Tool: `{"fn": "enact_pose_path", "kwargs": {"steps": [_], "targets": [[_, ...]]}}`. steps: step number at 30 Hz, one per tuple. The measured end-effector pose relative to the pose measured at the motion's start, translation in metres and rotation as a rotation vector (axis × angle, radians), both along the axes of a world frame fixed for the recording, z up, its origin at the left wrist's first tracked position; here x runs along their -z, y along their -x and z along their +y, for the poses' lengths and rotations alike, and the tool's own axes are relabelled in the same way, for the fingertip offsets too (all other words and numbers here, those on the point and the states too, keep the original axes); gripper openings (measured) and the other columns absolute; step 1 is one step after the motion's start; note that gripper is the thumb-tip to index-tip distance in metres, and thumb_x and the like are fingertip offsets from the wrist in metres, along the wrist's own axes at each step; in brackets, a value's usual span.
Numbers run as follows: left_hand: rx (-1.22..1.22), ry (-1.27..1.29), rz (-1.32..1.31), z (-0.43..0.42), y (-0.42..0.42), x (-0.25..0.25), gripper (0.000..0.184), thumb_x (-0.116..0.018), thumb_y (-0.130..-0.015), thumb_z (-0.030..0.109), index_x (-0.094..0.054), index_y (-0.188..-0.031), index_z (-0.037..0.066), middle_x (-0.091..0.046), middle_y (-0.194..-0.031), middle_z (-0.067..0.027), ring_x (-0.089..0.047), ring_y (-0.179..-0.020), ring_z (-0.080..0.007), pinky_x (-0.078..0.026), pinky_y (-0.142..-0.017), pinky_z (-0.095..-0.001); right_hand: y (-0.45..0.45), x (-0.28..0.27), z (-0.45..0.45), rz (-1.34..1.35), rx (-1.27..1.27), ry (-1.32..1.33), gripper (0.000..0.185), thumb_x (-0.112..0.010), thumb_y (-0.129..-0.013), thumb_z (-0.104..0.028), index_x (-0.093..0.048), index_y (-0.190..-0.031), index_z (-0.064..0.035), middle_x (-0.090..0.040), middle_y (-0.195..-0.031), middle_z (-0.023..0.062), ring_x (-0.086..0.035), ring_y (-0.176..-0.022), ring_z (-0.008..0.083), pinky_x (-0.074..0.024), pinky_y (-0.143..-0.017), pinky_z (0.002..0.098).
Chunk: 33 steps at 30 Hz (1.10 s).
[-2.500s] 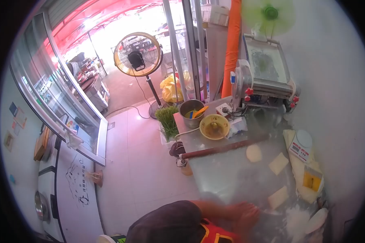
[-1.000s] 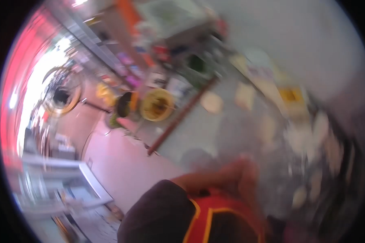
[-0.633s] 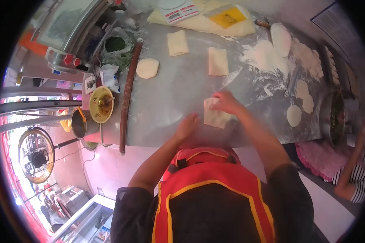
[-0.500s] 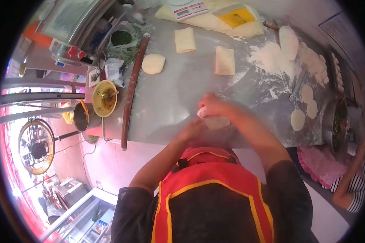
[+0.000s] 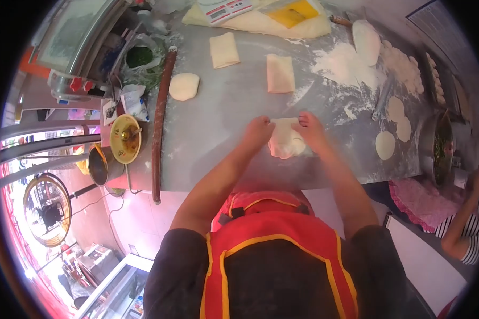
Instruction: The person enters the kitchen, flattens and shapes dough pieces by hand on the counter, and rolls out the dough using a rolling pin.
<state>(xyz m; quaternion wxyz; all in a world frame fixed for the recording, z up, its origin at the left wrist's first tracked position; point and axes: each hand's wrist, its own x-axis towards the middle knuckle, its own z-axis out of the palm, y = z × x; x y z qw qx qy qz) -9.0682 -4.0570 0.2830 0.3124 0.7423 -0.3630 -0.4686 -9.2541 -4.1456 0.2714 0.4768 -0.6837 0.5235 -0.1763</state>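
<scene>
Left hand (image 5: 258, 132) and right hand (image 5: 311, 129), apart, each grip an upper corner of the dough (image 5: 286, 139) over the table (image 5: 223, 117).

Between my fingers (image 5: 305, 119) I see pale cream dough (image 5: 286, 139), and below them a red apron (image 5: 277, 228) edged in yellow. Left of the fingers I get a reddish-brown rod (image 5: 160, 125) and a yellow bowl (image 5: 117, 151) with dark rim marks; far right of them, a pink cloth (image 5: 420, 202) and a black-and-white striped sleeve (image 5: 472, 250).

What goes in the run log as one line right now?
left hand: pinching dough piece, left side | right hand: pinching right side | brown rod: leftward
</scene>
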Motion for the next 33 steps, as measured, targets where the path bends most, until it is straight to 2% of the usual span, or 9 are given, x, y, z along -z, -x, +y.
{"fn": "enact_pose_path", "kwargs": {"steps": [4, 7, 12, 17, 21, 24, 27, 29, 33], "targets": [[-0.088, -0.025, 0.092, -0.020, 0.013, 0.012, 0.029, -0.068, -0.078, 0.017, -0.066, -0.099, -0.003, -0.066, -0.096, -0.0167, -0.064, -0.087, -0.0289, -0.049, -0.076, -0.0391, -0.022, -0.014, -0.025, 0.210, -0.207, -0.320, 0.031, -0.072, -0.079, -0.015, -0.063, -0.105, -0.0004, -0.063, -0.107, 0.0162, -0.062, -0.096, 0.0224, -0.0503, -0.079, 0.0328], [0.159, 0.250, -0.199, 0.002, 0.011, 0.014, 0.035, -0.068, -0.079, 0.016, -0.063, -0.108, -0.002, -0.062, -0.112, -0.0183, -0.060, -0.102, -0.0301, -0.047, -0.086, -0.0405, 0.001, -0.011, 0.005, 0.139, -0.328, 0.370, 0.033, -0.067, -0.080, -0.013, -0.059, -0.109, -0.0011, -0.062, -0.108, 0.0186, -0.061, -0.098, 0.0345, -0.0491, -0.086, 0.0413], [0.512, 0.617, -0.706, 0.067, 0.037, 0.014, 0.050, -0.060, -0.084, 0.017, -0.051, -0.129, -0.001, -0.047, -0.137, -0.0197, -0.043, -0.130, -0.0311, -0.036, -0.106, -0.0429, 0.036, -0.022, 0.073, 0.013, -0.486, 0.771, 0.046, -0.063, -0.083, -0.015, -0.053, -0.125, 0.0024, -0.052, -0.128, 0.0245, -0.049, -0.120, 0.0396, -0.0385, -0.103, 0.0482], [0.608, 0.475, -0.847, 0.069, 0.053, 0.009, 0.057, -0.055, -0.086, 0.019, -0.042, -0.138, -0.002, -0.041, -0.144, -0.0180, -0.035, -0.137, -0.0300, -0.028, -0.114, -0.0415, 0.030, -0.017, 0.084, 0.129, -0.473, 0.721, 0.054, -0.063, -0.084, -0.016, -0.046, -0.130, 0.0054, -0.047, -0.134, 0.0236, -0.044, -0.126, 0.0388, -0.0330, -0.107, 0.0505], [0.582, 0.509, -0.720, 0.060, 0.042, 0.009, 0.048, -0.054, -0.087, 0.020, -0.050, -0.130, -0.001, -0.050, -0.133, -0.0199, -0.044, -0.128, -0.0333, -0.037, -0.106, -0.0434, 0.028, -0.027, 0.070, 0.315, -0.588, 0.682, 0.049, -0.060, -0.085, -0.016, -0.048, -0.128, 0.0049, -0.050, -0.130, 0.0225, -0.048, -0.122, 0.0386, -0.0365, -0.105, 0.0492], [0.445, 0.470, -0.445, 0.049, 0.020, 0.012, 0.040, -0.059, -0.084, 0.019, -0.056, -0.121, 0.003, -0.057, -0.120, -0.0206, -0.052, -0.114, -0.0369, -0.042, -0.097, -0.0454, 0.052, -0.038, 0.079, 0.176, -0.243, 0.411, 0.043, -0.055, -0.092, -0.020, -0.048, -0.127, 0.0046, -0.052, -0.129, 0.0205, -0.052, -0.117, 0.0355, -0.0406, -0.102, 0.0453], [0.338, 0.342, -0.472, 0.010, 0.014, 0.005, 0.034, -0.064, -0.080, 0.018, -0.060, -0.111, 0.005, -0.061, -0.109, -0.0198, -0.056, -0.104, -0.0384, -0.045, -0.090, -0.0460, 0.063, -0.017, 0.097, -0.109, 0.289, -0.561, 0.043, -0.050, -0.097, -0.026, -0.048, -0.127, 0.0049, -0.054, -0.125, 0.0189, -0.055, -0.113, 0.0311, -0.0429, -0.099, 0.0424], [0.489, 0.014, -0.400, -0.009, 0.020, -0.012, 0.035, -0.067, -0.077, 0.020, -0.060, -0.107, 0.003, -0.061, -0.107, -0.0197, -0.056, -0.104, -0.0379, -0.044, -0.090, -0.0444, 0.037, -0.035, 0.101, -0.511, 0.566, -0.824, 0.045, -0.048, -0.098, -0.030, -0.048, -0.126, 0.0050, -0.055, -0.122, 0.0181, -0.055, -0.111, 0.0291, -0.0439, -0.098, 0.0416], [0.582, 0.170, -0.456, -0.010, 0.022, -0.037, 0.030, -0.067, -0.078, 0.015, -0.059, -0.105, 0.003, -0.058, -0.114, -0.0176, -0.053, -0.108, -0.0355, -0.044, -0.088, -0.0456, 0.016, -0.017, 0.096, -0.952, 0.757, -1.084, 0.051, -0.047, -0.098, -0.037, -0.047, -0.125, 0.0060, -0.056, -0.118, 0.0183, -0.056, -0.108, 0.0297, -0.0445, -0.099, 0.0419]]}}
